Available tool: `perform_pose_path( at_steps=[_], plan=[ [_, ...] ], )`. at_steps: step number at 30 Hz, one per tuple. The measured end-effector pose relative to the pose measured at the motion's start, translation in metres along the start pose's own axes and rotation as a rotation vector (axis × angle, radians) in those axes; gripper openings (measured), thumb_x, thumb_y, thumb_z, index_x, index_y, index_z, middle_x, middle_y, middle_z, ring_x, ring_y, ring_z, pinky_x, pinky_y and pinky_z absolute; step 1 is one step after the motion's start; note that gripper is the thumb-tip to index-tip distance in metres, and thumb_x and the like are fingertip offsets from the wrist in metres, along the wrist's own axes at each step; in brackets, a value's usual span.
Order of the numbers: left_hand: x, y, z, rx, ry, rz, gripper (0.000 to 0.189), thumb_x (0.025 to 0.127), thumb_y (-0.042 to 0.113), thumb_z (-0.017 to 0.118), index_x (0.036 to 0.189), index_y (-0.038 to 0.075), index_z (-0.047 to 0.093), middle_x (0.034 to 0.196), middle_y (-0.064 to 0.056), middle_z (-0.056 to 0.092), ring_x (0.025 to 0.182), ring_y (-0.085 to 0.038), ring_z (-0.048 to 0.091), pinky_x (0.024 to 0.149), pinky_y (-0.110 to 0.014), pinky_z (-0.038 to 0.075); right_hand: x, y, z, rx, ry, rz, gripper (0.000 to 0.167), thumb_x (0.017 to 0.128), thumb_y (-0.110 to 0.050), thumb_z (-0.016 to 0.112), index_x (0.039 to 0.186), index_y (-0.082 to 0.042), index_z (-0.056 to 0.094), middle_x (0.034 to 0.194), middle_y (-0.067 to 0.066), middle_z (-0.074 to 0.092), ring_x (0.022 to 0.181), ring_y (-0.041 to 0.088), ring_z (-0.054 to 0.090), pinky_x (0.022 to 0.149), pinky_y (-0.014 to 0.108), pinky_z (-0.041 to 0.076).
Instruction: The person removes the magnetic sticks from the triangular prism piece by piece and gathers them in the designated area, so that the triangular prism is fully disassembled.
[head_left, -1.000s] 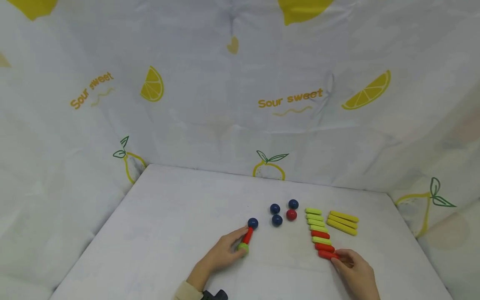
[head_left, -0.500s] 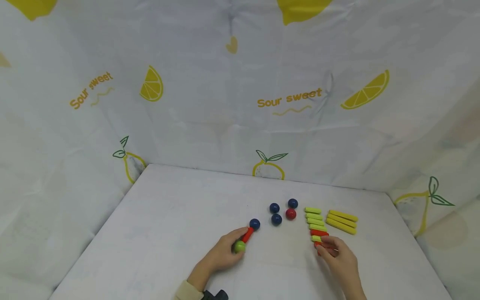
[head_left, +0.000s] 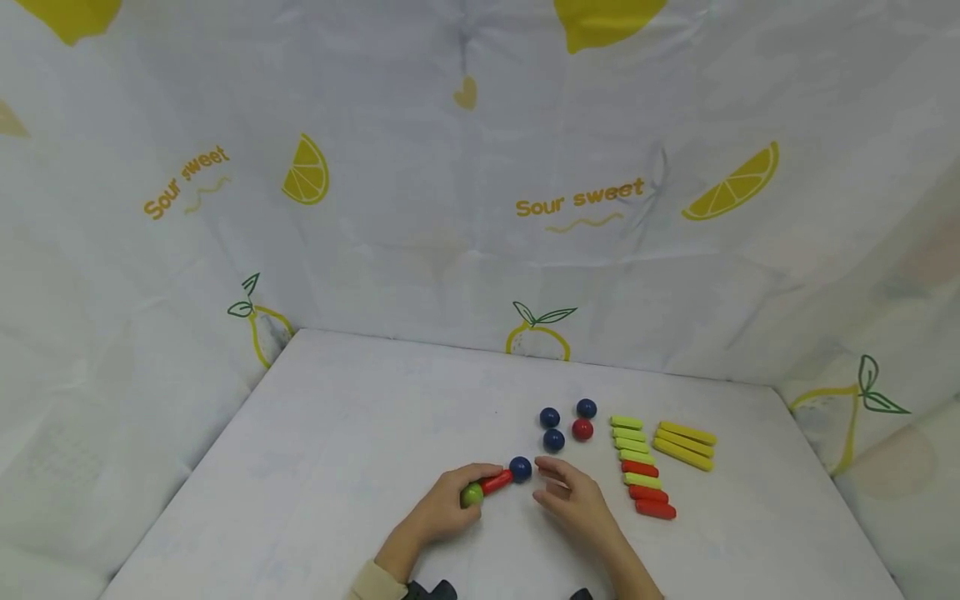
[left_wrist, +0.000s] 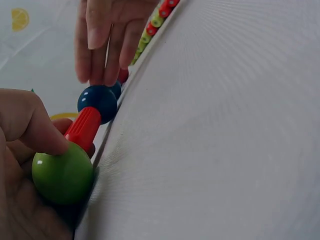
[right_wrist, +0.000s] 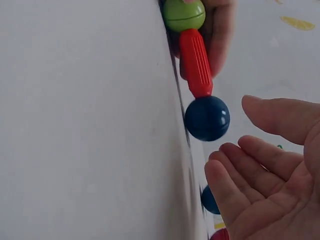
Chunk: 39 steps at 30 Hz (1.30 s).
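My left hand [head_left: 447, 502] grips the green ball [left_wrist: 62, 172] of a joined piece, with thumb and fingers curled round it. From that ball runs a ribbed red rod [right_wrist: 196, 62], and a dark blue ball [right_wrist: 207, 118] sits on the rod's far end. Just right of the blue ball, my right hand [head_left: 576, 502] holds nothing; its fingers are relaxed and parted, and the right wrist view shows a gap between them and the ball. The piece lies low at the table surface.
Behind the hands are several loose balls, blue ones [head_left: 553, 440] and a red one [head_left: 582, 429]. To the right, a column of short rods, light green [head_left: 631, 445] and red [head_left: 656, 509], lies beside a few longer yellow rods [head_left: 683, 454]. A printed cloth [head_left: 420, 250] hangs behind the white table [head_left: 360, 400].
My right hand has left the red rods and moved left to beside the blue ball. The piece in my left hand has swung so its blue end points more to the right.
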<state>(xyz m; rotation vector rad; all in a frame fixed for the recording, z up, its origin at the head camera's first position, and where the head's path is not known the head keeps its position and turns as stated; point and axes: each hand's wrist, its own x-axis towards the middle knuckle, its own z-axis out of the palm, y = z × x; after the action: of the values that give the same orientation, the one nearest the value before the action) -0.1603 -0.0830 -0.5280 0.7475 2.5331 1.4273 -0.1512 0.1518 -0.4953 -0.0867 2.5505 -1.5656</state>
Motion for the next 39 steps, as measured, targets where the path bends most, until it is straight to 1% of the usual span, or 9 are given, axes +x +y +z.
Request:
perform_pose_path(
  at_steps=[2,5,8,11,13,16,22,32,39],
  plan=[
    [0.0,0.001,0.0,-0.004,-0.003,0.008,0.062,0.074,0.003,0.056,0.132,0.025,0.056,0.134,0.004,0.057,0.125,-0.019,0.051,0.106,-0.041,0.042,0.005,0.001,0.006,0.009,-0.002,-0.022,0.047,0.083,-0.013,0.072,0.127,-0.008,0.057,0.13,0.01,0.059,0.122,0.029,0.055,0.094,0.034,0.05],
    [0.0,0.002,0.0,-0.004,0.002,0.03,0.053,0.08,0.009,0.061,0.131,0.022,0.056,0.133,0.002,0.058,0.123,-0.019,0.053,0.105,-0.039,0.043,0.01,0.003,0.014,-0.008,0.017,-0.056,0.047,0.083,-0.014,0.071,0.127,-0.009,0.058,0.129,0.01,0.06,0.12,0.028,0.056,0.093,0.034,0.051],
    [0.002,0.0,0.003,0.029,0.033,0.065,0.044,0.085,0.02,0.066,0.128,0.017,0.059,0.129,0.0,0.061,0.12,-0.018,0.056,0.103,-0.035,0.045,0.013,0.003,0.021,-0.064,0.056,-0.108,0.045,0.081,-0.014,0.072,0.124,-0.009,0.059,0.123,0.01,0.062,0.112,0.026,0.06,0.091,0.033,0.053],
    [0.004,-0.002,0.007,0.084,0.082,0.104,0.041,0.086,0.025,0.07,0.124,0.012,0.062,0.124,-0.001,0.064,0.115,-0.017,0.06,0.1,-0.032,0.048,0.013,0.003,0.025,-0.127,0.081,-0.122,0.04,0.08,-0.015,0.074,0.118,-0.01,0.062,0.116,0.007,0.062,0.105,0.021,0.061,0.09,0.033,0.054],
    [0.005,-0.002,0.009,0.112,0.111,0.128,0.039,0.085,0.024,0.07,0.12,0.009,0.064,0.121,-0.002,0.066,0.113,-0.018,0.062,0.098,-0.032,0.05,0.012,0.003,0.027,-0.149,0.088,-0.123,0.038,0.079,-0.014,0.074,0.115,-0.009,0.062,0.114,0.007,0.061,0.102,0.02,0.062,0.088,0.033,0.055],
    [0.005,-0.002,0.011,0.14,0.164,0.145,0.034,0.084,0.019,0.071,0.115,0.007,0.067,0.115,-0.003,0.068,0.108,-0.018,0.064,0.095,-0.032,0.051,0.012,0.004,0.027,-0.128,0.098,-0.109,0.037,0.077,-0.01,0.074,0.112,-0.007,0.062,0.112,0.008,0.062,0.1,0.02,0.064,0.085,0.03,0.056],
    [0.007,-0.004,0.012,0.193,0.259,0.146,0.025,0.082,0.012,0.073,0.105,0.006,0.07,0.104,-0.002,0.072,0.098,-0.017,0.067,0.088,-0.03,0.054,0.012,0.007,0.027,-0.08,0.134,-0.086,0.037,0.077,-0.01,0.076,0.111,-0.005,0.062,0.108,0.009,0.066,0.098,0.021,0.065,0.081,0.025,0.057],
    [0.007,-0.002,0.01,0.223,0.271,0.116,0.022,0.081,0.012,0.074,0.102,0.009,0.072,0.1,-0.001,0.073,0.095,-0.016,0.068,0.084,-0.029,0.056,0.013,0.005,0.024,-0.037,0.107,-0.025,0.036,0.078,-0.018,0.076,0.11,-0.006,0.064,0.105,0.009,0.069,0.098,0.021,0.067,0.08,0.027,0.057],
    [0.007,-0.003,0.011,0.216,0.269,0.119,0.021,0.081,0.013,0.074,0.102,0.009,0.072,0.101,-0.001,0.073,0.096,-0.015,0.068,0.084,-0.029,0.056,0.012,0.001,0.024,-0.035,0.131,0.035,0.036,0.079,-0.018,0.076,0.11,-0.005,0.065,0.104,0.009,0.07,0.095,0.02,0.067,0.079,0.029,0.058]
  ],
)
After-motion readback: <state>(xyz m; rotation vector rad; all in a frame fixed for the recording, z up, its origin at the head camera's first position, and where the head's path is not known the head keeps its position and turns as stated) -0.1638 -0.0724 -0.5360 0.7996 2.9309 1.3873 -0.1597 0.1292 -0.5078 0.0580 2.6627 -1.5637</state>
